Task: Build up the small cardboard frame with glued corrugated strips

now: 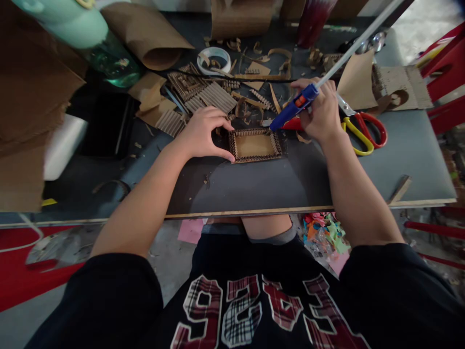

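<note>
A small rectangular cardboard tray [255, 145] with corrugated walls lies on the dark table. My left hand [207, 133] pinches its left end, with the thumb at the near corner and the fingers at the far one. In my right hand [321, 109] is a blue hot glue gun [294, 107], a long white glue stick rising from its back. The gun's nozzle points down at the tray's far right corner; whether it touches cannot be made out. Just behind the tray, partly under the gun, lies a red-handled tool [290, 124].
Scissors with red and yellow handles [363, 131] lie right of my right hand. Corrugated scraps [214, 97] and a white tape roll [213, 60] are behind the tray. A green bottle [109, 53] stands back left, beside a black flat object [107, 125]. The table's front edge [250, 212] is near me.
</note>
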Tool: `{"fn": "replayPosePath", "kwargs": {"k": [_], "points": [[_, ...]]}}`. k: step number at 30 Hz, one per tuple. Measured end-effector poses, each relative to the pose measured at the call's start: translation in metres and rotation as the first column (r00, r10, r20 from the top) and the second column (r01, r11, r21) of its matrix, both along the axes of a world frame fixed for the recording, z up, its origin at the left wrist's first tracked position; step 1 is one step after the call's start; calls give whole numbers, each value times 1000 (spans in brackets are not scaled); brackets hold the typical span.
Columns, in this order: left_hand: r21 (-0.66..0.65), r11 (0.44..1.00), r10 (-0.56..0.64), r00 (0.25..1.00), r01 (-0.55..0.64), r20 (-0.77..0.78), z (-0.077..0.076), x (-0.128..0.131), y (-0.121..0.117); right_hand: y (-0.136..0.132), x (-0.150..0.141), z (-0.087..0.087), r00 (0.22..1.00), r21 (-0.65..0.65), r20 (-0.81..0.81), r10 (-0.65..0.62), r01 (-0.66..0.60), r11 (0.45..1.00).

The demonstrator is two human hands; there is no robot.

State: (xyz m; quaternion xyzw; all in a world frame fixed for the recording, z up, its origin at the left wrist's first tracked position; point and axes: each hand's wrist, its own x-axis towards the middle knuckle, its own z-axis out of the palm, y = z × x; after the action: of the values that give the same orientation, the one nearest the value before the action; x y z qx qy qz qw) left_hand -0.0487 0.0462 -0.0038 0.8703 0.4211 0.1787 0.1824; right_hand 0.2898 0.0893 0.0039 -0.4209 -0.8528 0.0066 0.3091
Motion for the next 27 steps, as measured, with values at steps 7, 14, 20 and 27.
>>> {"fn": "replayPosePath", "kwargs": {"k": [7,14,20,27], "points": [[10,1000,5,1000,-5,-2,-1,0,0,3,2,-2,1000,-10,-13,19,-19,1000],[2,1000,6,1000,-6,4,0,1,0,4,1,-5,997,67,-54,56,-52,996],[-11,1000,7,1000,-7,17,0,1,0,1,-2,-2,998,67,-43,50,-47,997],[0,1000,-1,1000,1,5,0,0,0,-5,-11,1,998,5,-49,25,-24,1000]]}}
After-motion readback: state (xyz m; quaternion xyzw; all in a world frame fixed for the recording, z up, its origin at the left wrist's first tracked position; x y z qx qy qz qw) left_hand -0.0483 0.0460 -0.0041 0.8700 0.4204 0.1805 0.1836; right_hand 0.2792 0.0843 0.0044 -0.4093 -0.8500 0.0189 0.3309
